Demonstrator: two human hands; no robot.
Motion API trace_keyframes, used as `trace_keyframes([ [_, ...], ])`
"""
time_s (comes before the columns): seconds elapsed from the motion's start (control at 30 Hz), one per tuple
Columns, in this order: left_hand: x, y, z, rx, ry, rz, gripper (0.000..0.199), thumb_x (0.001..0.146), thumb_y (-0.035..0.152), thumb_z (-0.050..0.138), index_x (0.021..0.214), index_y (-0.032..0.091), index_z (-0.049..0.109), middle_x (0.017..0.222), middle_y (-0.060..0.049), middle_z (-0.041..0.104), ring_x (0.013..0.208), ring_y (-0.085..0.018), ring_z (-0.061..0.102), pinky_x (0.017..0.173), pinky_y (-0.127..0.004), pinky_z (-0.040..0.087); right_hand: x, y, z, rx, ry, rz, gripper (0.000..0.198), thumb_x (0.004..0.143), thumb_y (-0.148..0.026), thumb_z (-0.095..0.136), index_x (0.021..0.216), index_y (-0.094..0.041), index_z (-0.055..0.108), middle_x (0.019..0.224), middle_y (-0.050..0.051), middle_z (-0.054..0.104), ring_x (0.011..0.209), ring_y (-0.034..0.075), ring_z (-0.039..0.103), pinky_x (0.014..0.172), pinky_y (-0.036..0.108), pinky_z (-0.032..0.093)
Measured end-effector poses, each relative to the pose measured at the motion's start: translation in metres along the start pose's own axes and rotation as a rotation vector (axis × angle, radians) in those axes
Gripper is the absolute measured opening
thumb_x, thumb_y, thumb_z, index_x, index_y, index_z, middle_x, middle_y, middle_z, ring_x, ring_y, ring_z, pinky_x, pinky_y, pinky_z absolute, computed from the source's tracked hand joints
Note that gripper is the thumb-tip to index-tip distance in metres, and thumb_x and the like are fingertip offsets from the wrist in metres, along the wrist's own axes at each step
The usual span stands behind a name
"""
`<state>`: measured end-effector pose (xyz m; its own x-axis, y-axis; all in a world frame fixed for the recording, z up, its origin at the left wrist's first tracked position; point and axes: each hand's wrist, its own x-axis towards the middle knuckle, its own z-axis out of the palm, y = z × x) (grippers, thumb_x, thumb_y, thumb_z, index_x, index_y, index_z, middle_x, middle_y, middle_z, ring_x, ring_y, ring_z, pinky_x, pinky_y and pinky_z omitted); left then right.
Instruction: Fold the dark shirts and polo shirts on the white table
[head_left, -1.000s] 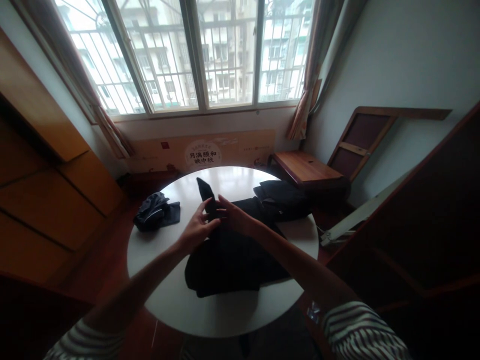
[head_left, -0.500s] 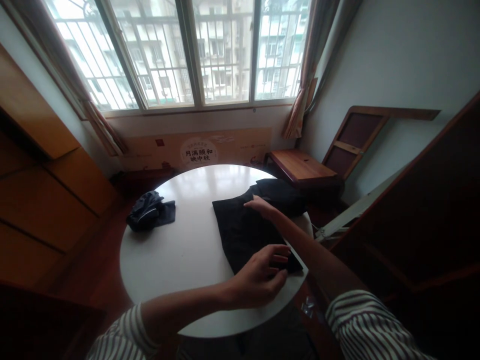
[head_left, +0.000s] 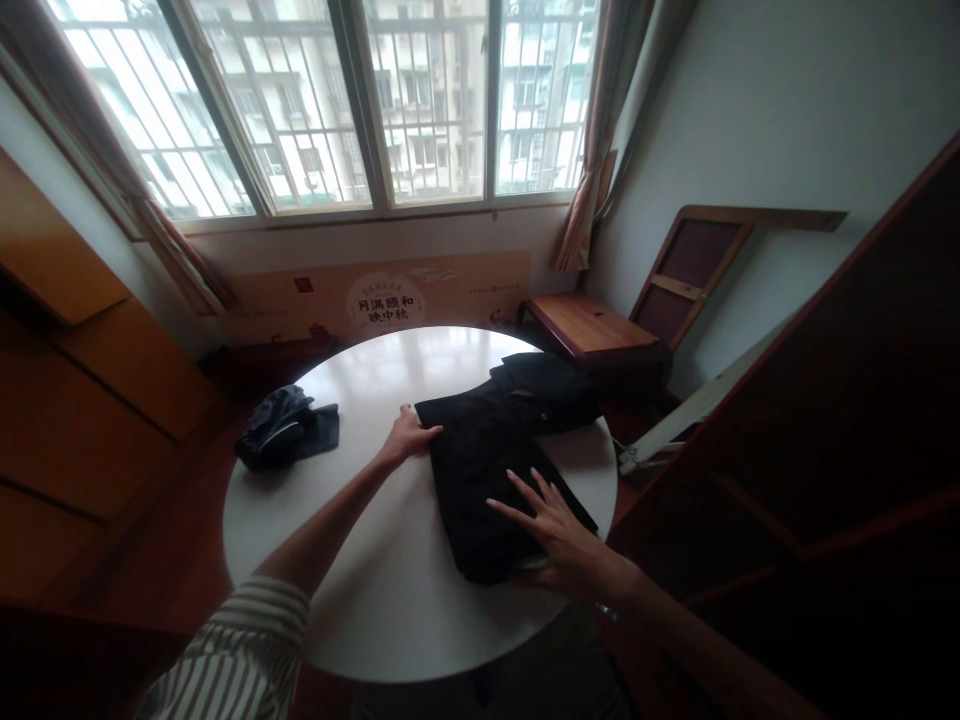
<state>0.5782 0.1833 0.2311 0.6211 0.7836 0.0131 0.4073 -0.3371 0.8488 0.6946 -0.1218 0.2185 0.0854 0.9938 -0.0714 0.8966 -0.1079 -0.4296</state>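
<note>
A black garment (head_left: 480,470) lies folded on the right part of the round white table (head_left: 360,590); its exact kind is hard to make out. My left hand (head_left: 409,435) pinches its left far corner, thumb on top and the other fingers at the edge. Over the near part of the cloth, my right hand (head_left: 551,530) has its fingers spread, palm down. Whether those fingertips press on the cloth I cannot tell. A bunched part of the black cloth (head_left: 559,390) lies toward the table's far right edge.
A dark blue bundle of clothing (head_left: 281,430) rests at the table's left edge. Behind the table stand a low wooden stool-like table (head_left: 589,325) and a printed panel (head_left: 442,285) under the window. Orange-brown cabinets (head_left: 112,390) line the left side.
My left hand has moved from the garment's near end to its far left corner and gripped it. My right hand has come back from the far part toward the near part, fingers spreading.
</note>
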Motion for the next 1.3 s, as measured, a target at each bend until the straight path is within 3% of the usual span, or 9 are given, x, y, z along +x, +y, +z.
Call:
trace_keyframes([
  [0.13, 0.002, -0.005, -0.004, 0.030, 0.084, 0.145, 0.063, 0.071, 0.017, 0.072, 0.127, 0.010, 0.044, 0.085, -0.007, 0.067, 0.073, -0.020, 0.065, 0.069, -0.029, 0.051, 0.014, -0.016, 0.015, -0.014, 0.050, -0.005, 0.081, 0.081, -0.057, 0.068, 0.151, -0.043, 0.029, 0.165, 0.005, 0.000, 0.145, 0.045, -0.011, 0.113, 0.067, 0.011],
  [0.3, 0.012, -0.013, -0.046, 0.189, 0.149, 0.150, 0.061, 0.079, 0.023, 0.069, 0.131, 0.003, 0.044, 0.085, -0.010, 0.068, 0.076, -0.022, 0.066, 0.070, -0.032, 0.050, 0.048, -0.059, 0.030, 0.054, 0.099, -0.103, 0.071, 0.088, -0.062, 0.055, 0.151, -0.039, 0.032, 0.164, 0.008, 0.010, 0.147, 0.044, -0.002, 0.113, 0.066, 0.018],
  [0.47, -0.016, -0.011, -0.069, 0.275, 0.153, 0.251, 0.044, 0.088, 0.030, 0.061, 0.127, 0.010, 0.053, 0.101, -0.011, 0.068, 0.096, -0.025, 0.066, 0.087, -0.038, 0.051, 0.087, -0.073, 0.016, 0.110, 0.298, -0.088, 0.049, 0.098, -0.047, 0.046, 0.139, -0.021, 0.054, 0.139, 0.017, 0.051, 0.133, 0.032, 0.044, 0.109, 0.048, 0.037],
  [0.6, -0.084, -0.012, -0.062, 0.441, -0.057, 0.519, 0.034, 0.096, 0.040, 0.050, 0.120, 0.019, 0.061, 0.117, -0.011, 0.065, 0.106, -0.024, 0.063, 0.097, -0.042, 0.050, 0.125, -0.050, -0.014, 0.085, 0.424, 0.132, 0.048, 0.094, -0.043, 0.052, 0.132, -0.014, 0.054, 0.116, 0.017, 0.061, 0.103, 0.028, 0.063, 0.092, 0.038, 0.047],
  [0.73, -0.137, -0.023, -0.049, 0.626, -0.179, 0.720, 0.055, 0.085, 0.049, 0.066, 0.131, 0.019, 0.057, 0.132, -0.013, 0.059, 0.122, -0.031, 0.055, 0.101, -0.049, 0.049, 0.160, -0.029, -0.029, 0.112, 0.315, 0.282, 0.070, 0.087, -0.046, 0.061, 0.143, -0.010, 0.039, 0.112, 0.020, 0.066, 0.107, 0.034, 0.063, 0.090, 0.040, 0.046],
  [0.97, -0.147, -0.036, -0.035, 0.705, -0.092, 0.973, 0.032, 0.099, 0.022, 0.047, 0.127, 0.012, 0.058, 0.117, -0.013, 0.068, 0.110, -0.024, 0.063, 0.097, -0.042, 0.053, 0.172, -0.013, -0.036, 0.180, 0.283, 0.294, 0.054, 0.080, -0.014, 0.050, 0.134, -0.014, 0.043, 0.100, 0.012, 0.070, 0.090, 0.025, 0.067, 0.078, 0.031, 0.050],
  [1.07, -0.152, -0.027, -0.034, 0.740, -0.094, 0.990, 0.030, 0.098, 0.017, 0.047, 0.124, 0.010, 0.059, 0.115, -0.013, 0.068, 0.107, -0.023, 0.062, 0.094, -0.037, 0.053, 0.165, 0.003, -0.038, 0.234, 0.257, 0.327, 0.045, 0.082, -0.015, 0.046, 0.127, -0.015, 0.046, 0.086, 0.006, 0.070, 0.071, 0.018, 0.067, 0.063, 0.025, 0.050],
  [1.17, -0.160, -0.011, -0.025, 0.920, -0.217, 0.874, 0.036, 0.091, 0.011, 0.049, 0.126, 0.008, 0.059, 0.115, -0.016, 0.065, 0.103, -0.026, 0.061, 0.090, -0.041, 0.052, 0.164, 0.016, -0.041, 0.239, 0.215, 0.364, 0.036, 0.081, -0.018, 0.052, 0.117, -0.014, 0.052, 0.070, 0.002, 0.068, 0.058, 0.017, 0.065, 0.057, 0.025, 0.050],
  [1.3, -0.157, 0.010, 0.001, 1.083, -0.324, 0.776, 0.055, 0.084, 0.010, 0.053, 0.139, 0.007, 0.049, 0.115, -0.017, 0.063, 0.098, -0.028, 0.060, 0.083, -0.042, 0.051, 0.192, 0.020, -0.051, 0.144, 0.315, 0.390, 0.040, 0.088, -0.033, 0.056, 0.123, -0.013, 0.052, 0.091, 0.012, 0.072, 0.088, 0.025, 0.069, 0.079, 0.032, 0.051],
])
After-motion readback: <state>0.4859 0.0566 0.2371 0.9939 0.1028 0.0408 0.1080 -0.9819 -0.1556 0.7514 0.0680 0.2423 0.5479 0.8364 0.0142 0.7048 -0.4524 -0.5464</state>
